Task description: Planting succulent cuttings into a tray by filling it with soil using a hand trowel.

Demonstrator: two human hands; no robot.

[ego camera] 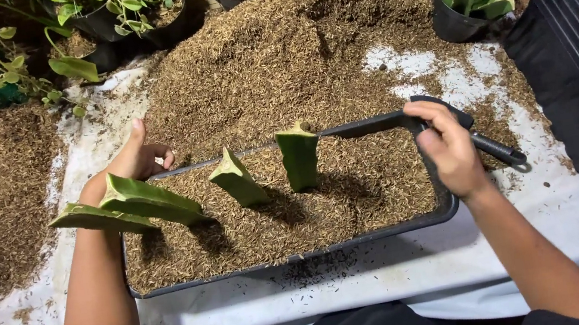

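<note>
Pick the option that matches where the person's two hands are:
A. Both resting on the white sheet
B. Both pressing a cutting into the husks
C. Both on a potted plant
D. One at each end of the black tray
D: the left hand is at the far left corner of the black tray and the right hand grips its right rim, while the green cuttings stand untouched.
</note>
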